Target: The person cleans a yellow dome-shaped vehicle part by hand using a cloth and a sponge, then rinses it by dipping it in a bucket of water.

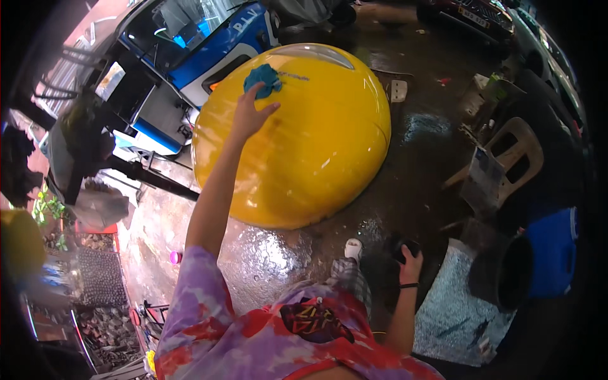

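Observation:
Before me stands a large, glossy yellow rounded shell (308,142), which looks like a vehicle body, with a clear lamp-shaped panel (327,54) near its far edge. My left hand (252,114) reaches over its left part, its fingers on a crumpled teal cloth (263,80) that lies against the surface. Down at my right side, away from the shell, my right hand (411,266) is closed around a dark object (403,248), whose kind is too dim to tell.
A blue and white vehicle (209,52) stands beyond the shell at left. To the right are a plastic chair (515,156), a blue plastic container (553,254) and a grey mat (458,308). The concrete floor (270,256) looks wet. A pink cup (175,257) is at left.

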{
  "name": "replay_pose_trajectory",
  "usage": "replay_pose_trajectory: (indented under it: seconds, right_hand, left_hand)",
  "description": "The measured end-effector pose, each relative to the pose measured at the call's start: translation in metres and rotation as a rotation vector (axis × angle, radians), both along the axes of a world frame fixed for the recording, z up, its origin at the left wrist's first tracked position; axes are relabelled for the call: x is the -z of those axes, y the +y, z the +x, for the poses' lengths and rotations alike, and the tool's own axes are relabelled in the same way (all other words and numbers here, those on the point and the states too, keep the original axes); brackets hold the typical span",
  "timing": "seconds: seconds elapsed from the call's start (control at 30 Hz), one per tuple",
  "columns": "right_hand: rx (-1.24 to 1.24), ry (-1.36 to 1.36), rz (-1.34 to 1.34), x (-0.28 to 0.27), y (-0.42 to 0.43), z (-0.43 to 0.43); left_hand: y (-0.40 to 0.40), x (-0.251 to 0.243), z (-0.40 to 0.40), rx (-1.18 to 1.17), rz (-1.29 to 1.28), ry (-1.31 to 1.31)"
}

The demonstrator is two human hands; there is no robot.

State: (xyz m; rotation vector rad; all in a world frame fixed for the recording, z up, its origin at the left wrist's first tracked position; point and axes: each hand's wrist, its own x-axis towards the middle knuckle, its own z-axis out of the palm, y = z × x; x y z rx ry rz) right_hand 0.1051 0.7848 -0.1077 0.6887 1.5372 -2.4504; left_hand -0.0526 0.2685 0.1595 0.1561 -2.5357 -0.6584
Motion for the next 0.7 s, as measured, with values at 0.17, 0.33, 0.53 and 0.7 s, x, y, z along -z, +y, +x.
replay_pose_trajectory:
  seconds: [0.17,0.33,0.53,0.7]
  right_hand:
    - [-0.012,0.012,0.069,-0.027,0.002,-0.053]
    - [0.007,0.221,0.018,-0.033,-0.005,-0.086]
    - [0.116,0.245,0.198,-0.14,-0.095,-0.109]
    - [-0.249,0.938,1.079,-0.224,-0.199,-0.106]
  left_hand:
    - [-0.08,0.033,-0.079,-0.262,-0.186,-0.024]
    - [0.008,0.001,-0.096,-0.122,0.057,-0.098]
    - [0.094,0.019,-0.011,0.506,-0.155,0.001]
    - [-0.106,0.04,0.022,-0.153,0.339,0.071]
